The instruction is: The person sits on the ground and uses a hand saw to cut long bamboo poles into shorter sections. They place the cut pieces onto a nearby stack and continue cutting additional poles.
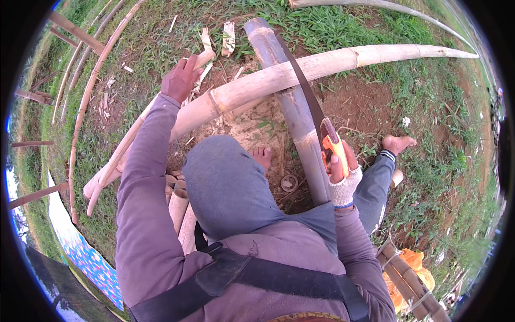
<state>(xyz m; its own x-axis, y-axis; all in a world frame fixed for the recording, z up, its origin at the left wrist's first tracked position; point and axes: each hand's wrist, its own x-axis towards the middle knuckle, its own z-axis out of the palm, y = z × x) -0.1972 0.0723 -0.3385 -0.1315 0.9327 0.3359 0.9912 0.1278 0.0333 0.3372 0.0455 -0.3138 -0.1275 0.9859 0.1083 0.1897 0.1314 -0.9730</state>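
My right hand (341,170), in a white fingerless glove, grips the orange handle of a curved hand saw (304,88). Its dark blade rests across a long pale bamboo pole (300,68) that runs from lower left to upper right. That pole lies over a thicker grey bamboo trunk (292,107) running away from me. My left hand (181,79) is stretched out and rests on the pale pole to the left, fingers spread. My hood hides the ground right below me.
Cut bamboo tubes (179,206) lie by my left knee. Thin bamboo poles (88,91) curve across the grass at left. A bundle of bamboo with an orange cloth (410,276) sits lower right. My bare feet (398,143) rest on brown soil. A blue patterned sheet (80,252) lies lower left.
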